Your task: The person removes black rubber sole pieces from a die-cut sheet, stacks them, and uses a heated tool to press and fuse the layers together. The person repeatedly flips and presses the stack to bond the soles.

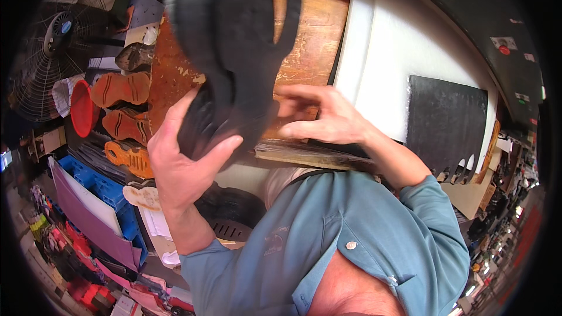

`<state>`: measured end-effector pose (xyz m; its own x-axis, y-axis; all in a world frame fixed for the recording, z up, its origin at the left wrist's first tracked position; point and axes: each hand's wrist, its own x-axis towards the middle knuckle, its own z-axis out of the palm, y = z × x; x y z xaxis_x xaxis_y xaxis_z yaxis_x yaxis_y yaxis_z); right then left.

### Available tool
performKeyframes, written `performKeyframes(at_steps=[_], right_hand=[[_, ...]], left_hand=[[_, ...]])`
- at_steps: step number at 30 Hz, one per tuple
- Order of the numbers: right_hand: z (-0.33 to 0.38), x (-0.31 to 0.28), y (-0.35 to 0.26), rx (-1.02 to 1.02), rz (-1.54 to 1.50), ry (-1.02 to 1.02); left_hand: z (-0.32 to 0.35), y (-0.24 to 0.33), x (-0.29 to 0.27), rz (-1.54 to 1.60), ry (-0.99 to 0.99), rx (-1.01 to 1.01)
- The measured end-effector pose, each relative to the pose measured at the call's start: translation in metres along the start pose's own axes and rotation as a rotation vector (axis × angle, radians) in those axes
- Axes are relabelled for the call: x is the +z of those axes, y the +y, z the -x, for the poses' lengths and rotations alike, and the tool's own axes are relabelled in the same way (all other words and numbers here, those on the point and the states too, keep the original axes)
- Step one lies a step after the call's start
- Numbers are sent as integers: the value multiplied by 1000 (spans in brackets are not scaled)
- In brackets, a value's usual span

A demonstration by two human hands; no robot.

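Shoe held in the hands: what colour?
Black, seen in the head view: the shoe.

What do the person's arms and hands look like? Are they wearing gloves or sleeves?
No gloves: both the left hand and the right hand are bare, with no rings or watch showing. Both forearms are bare too. The sleeves belong to a blue-grey button-up shirt and are pushed up toward the elbows. The shirt has a pale round button on its front.
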<state>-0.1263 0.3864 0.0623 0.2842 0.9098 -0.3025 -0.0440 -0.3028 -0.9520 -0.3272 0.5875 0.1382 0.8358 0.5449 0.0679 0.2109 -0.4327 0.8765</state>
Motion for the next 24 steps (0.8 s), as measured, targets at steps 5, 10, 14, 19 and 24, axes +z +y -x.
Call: performKeyframes(at_steps=[5,10,14,19,24], right_hand=[[16,-41,-12,-786,602,447],[-42,-64,-24,-780,1009,234],[-89,-70,-27,-804,1152,111],[-112,-59,-46,-810,1330,-219],[-94,-60,-45,-767,1264,-214]], left_hand=[[-14,-44,34,-513,21,240],[-19,-61,41,-456,23,211],[-14,-56,40,-506,-40,242],[-13,-52,42,-528,-65,340],[-8,-48,24,-602,24,469]])
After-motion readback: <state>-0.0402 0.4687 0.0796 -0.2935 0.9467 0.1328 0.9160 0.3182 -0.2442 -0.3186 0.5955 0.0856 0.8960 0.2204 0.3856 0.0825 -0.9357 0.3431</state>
